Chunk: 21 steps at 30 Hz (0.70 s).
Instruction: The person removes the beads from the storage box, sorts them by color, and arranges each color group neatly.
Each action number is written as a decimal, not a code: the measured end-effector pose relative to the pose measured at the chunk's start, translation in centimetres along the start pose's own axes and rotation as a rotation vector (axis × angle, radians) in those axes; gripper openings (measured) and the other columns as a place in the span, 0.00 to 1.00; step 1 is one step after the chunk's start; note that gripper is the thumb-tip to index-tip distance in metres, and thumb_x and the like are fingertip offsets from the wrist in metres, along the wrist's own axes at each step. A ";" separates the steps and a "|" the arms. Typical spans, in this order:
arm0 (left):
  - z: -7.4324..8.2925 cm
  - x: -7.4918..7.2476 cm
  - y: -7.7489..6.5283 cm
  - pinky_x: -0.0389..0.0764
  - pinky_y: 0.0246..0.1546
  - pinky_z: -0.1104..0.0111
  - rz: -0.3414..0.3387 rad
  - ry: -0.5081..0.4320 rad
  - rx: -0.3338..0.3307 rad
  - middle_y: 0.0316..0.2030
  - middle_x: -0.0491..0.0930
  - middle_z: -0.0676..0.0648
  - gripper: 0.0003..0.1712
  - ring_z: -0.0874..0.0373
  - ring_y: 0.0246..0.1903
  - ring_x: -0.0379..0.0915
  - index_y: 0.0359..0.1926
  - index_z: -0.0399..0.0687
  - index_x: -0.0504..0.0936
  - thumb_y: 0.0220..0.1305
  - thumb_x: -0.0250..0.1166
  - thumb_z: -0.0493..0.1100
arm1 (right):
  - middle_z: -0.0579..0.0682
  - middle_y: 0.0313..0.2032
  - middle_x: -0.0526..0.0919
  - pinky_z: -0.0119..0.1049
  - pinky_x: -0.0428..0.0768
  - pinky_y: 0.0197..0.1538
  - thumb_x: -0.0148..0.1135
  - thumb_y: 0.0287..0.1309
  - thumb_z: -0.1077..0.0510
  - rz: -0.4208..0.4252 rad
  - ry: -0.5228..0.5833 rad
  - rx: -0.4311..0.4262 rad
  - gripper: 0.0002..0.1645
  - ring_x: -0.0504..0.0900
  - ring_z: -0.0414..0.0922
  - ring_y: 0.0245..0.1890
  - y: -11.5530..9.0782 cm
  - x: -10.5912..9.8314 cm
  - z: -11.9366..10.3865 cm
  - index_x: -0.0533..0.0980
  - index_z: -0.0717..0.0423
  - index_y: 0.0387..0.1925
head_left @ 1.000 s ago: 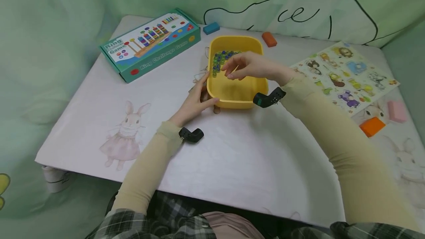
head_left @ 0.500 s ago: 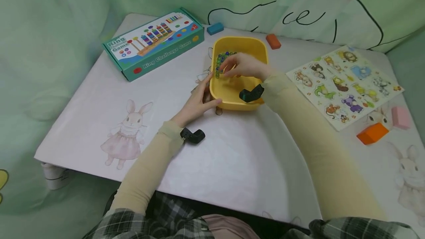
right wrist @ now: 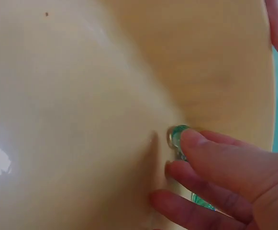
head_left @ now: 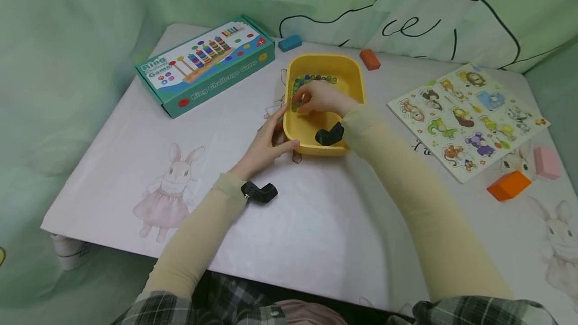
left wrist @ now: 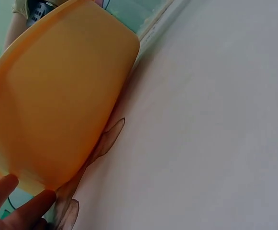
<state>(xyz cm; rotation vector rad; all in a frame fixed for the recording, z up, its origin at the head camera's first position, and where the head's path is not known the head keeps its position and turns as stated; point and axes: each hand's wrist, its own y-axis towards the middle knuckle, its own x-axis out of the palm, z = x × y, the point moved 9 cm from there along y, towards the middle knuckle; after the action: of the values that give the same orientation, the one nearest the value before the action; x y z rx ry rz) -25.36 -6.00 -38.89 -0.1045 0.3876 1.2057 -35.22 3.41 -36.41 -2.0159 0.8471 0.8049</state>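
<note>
A yellow plastic tub (head_left: pixel 298 127) sits on the table, with green and blue glass marbles (head_left: pixel 298 83) gathered toward its far left part. My left hand (head_left: pixel 264 148) holds the tub's near left corner, thumb on the near rim and fingers along the left side. In the left wrist view, fingertips (left wrist: pixel 40 203) touch the tub's outer wall. Inside the tub, my right hand (head_left: pixel 322 97) reaches down to the marbles with curled fingers. The right wrist view shows a green marble (right wrist: pixel 178 135) at its thumb tip, pinched against the index finger, with another marble (right wrist: pixel 202 200) partly hidden behind the fingers.
A green Ring Challenge Game box (head_left: pixel 205 66) lies at the back left. Behind the tub are a blue block (head_left: pixel 290 42) and a red-orange block (head_left: pixel 370 59). To the right lie an animal puzzle board (head_left: pixel 469 119), an orange block (head_left: pixel 509 185) and a pink block (head_left: pixel 547 163).
My right hand has moved down and left into the tub, from above it to the marbles at its left side. The left hand keeps its hold on the tub.
</note>
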 end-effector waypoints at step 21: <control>0.1 -0.2 -0.1 0.55 0.65 0.59 0.008 -0.017 0.026 0.69 0.54 0.48 0.50 0.55 0.62 0.59 0.72 0.61 0.46 0.54 0.60 0.66 | 0.53 0.42 0.80 0.38 0.74 0.47 0.61 0.58 0.57 0.026 -0.206 -0.045 0.13 0.73 0.48 0.40 0.4 0.1 -1.6 0.78 0.55 0.45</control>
<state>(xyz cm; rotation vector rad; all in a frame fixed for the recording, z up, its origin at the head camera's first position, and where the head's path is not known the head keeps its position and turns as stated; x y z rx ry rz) -25.31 -6.17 -38.74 -0.0702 0.3893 1.2084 -35.12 1.83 -35.85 -1.9241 0.7447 1.0343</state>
